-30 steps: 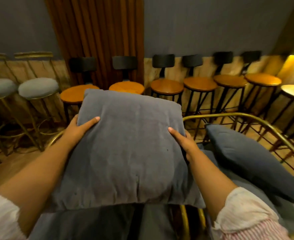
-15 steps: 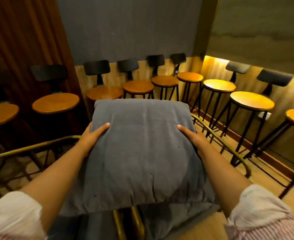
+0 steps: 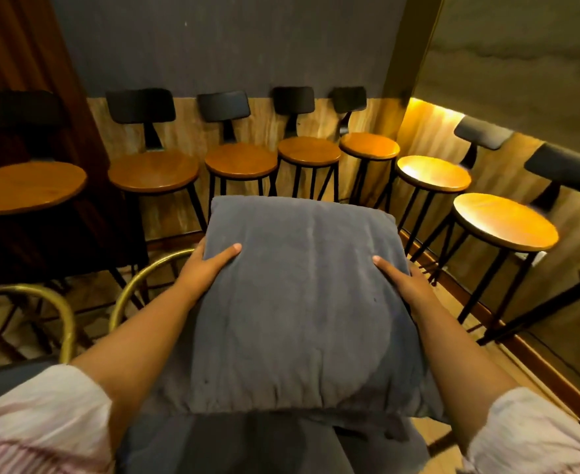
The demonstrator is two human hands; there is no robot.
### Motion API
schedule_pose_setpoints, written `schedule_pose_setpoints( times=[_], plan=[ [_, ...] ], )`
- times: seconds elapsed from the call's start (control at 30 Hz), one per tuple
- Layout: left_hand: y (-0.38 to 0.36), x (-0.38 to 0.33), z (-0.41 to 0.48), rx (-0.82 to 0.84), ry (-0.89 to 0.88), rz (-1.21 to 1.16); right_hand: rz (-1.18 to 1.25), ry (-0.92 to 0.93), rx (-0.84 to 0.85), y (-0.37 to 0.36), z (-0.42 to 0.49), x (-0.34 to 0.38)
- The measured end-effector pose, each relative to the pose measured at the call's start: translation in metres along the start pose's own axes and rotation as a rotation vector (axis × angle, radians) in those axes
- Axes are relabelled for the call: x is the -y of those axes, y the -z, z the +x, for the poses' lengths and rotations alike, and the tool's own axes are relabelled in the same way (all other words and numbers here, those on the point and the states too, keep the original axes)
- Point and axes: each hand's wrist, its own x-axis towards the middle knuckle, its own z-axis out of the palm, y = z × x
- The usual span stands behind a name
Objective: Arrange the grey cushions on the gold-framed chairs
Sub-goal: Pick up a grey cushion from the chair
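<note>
I hold a square grey cushion (image 3: 298,302) flat in front of me, in the middle of the view. My left hand (image 3: 209,268) grips its left edge, thumb on top. On the opposite edge my right hand (image 3: 401,282) does the same. Curved gold chair frames (image 3: 134,289) show to the left of the cushion, with another gold arc (image 3: 52,302) further left. A grey seat pad (image 3: 230,446) lies beneath the cushion at the bottom; a second grey pad (image 3: 11,374) shows at the lower left.
A row of black-legged stools with round wooden seats (image 3: 240,160) lines the back wall. More such stools (image 3: 504,220) stand along the lit right wall. A brown curtain (image 3: 14,63) hangs at the left. Wooden floor shows at the lower right.
My view has swung to the right: the stools on the right wall came nearer and the other grey cushion left the view. Both hands keep the same hold on the cushion.
</note>
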Motion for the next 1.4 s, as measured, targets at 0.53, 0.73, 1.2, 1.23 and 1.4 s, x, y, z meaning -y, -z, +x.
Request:
schedule_pose_setpoints(
  times=[0.53, 0.73, 1.2, 1.23, 1.4],
  plan=[
    [-0.091, 0.058, 0.018, 0.062, 0.094, 1.133, -0.680, -0.015, 0.157, -0.064, 0.044, -0.088],
    [-0.074, 0.047, -0.004, 0.095, 0.028, 1.076, -0.745, 0.121, 0.037, -0.066, 0.019, -0.073],
    [0.143, 0.082, -0.174, -0.152, 0.113, 0.995, -0.735, 0.496, 0.351, -0.245, -0.185, -0.042],
    [0.169, 0.089, -0.189, -0.181, 0.148, 0.980, -0.713, 0.528, 0.393, -0.266, -0.203, -0.044],
    [0.299, 0.139, -0.270, -0.339, 0.313, 0.814, -0.630, 0.610, 0.614, -0.363, -0.303, -0.057]
  ],
)
